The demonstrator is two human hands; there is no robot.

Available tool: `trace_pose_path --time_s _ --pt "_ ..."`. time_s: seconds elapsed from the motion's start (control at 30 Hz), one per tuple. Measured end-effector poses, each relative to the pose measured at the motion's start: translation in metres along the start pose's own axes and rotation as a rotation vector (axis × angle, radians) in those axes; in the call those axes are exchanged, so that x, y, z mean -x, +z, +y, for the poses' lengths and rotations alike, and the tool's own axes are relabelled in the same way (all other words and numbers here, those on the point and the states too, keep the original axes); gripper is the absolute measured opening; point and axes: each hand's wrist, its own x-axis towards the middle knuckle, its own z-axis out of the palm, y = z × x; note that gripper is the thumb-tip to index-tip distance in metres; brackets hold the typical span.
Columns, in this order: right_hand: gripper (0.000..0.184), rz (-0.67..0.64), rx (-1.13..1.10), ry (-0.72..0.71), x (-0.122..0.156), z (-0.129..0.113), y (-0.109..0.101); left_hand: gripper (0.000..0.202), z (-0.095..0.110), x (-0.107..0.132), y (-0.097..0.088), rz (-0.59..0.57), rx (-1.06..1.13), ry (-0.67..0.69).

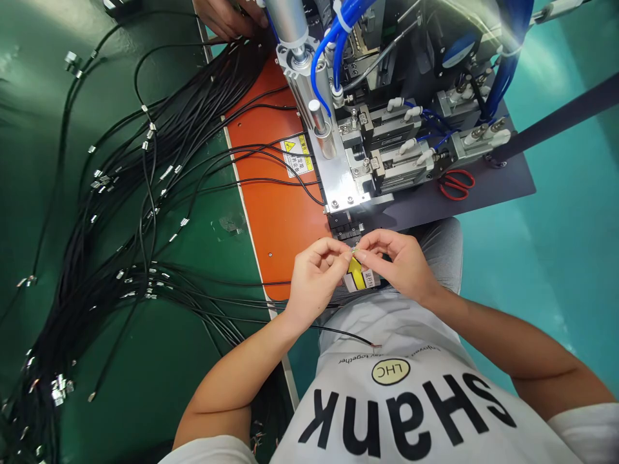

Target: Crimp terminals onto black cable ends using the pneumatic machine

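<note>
My left hand (316,274) and my right hand (400,263) meet fingertip to fingertip just in front of the machine (367,154). Both pinch at one tiny, shiny piece (353,250), too small to name; the fingers partly cover it. Below them is a white label with a yellow arrow (357,276), on the machine's front part. A black block with slots (347,231) lies just beyond my fingertips. A black cable (345,332) with a bare wire end rests against my shirt.
Many black cables (193,96) with shiny end connectors spread over the green table (217,361) at left; several cross the orange board (271,238). Red-handled scissors (457,185) lie on the dark base plate (512,177). Another person's hand (227,18) touches the cables at the top.
</note>
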Motion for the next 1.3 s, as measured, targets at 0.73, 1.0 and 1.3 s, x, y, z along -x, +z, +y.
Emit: trace_pose_path --time_s 0.73,1.0,1.3 --pt "0.011 0.031 -0.031 0.014 0.000 0.002 0.003 0.021 -0.002 0.000 0.001 0.022 0.014 0.013" --pt "0.013 0.026 0.033 -0.022 0.000 0.001 -0.004 0.023 -0.003 -0.001 0.002 0.019 -0.001 0.030" --pt "0.008 0.045 0.379 -0.319 -0.003 -0.006 -0.009 0.020 -0.002 -0.002 0.002 0.002 -0.029 0.076"
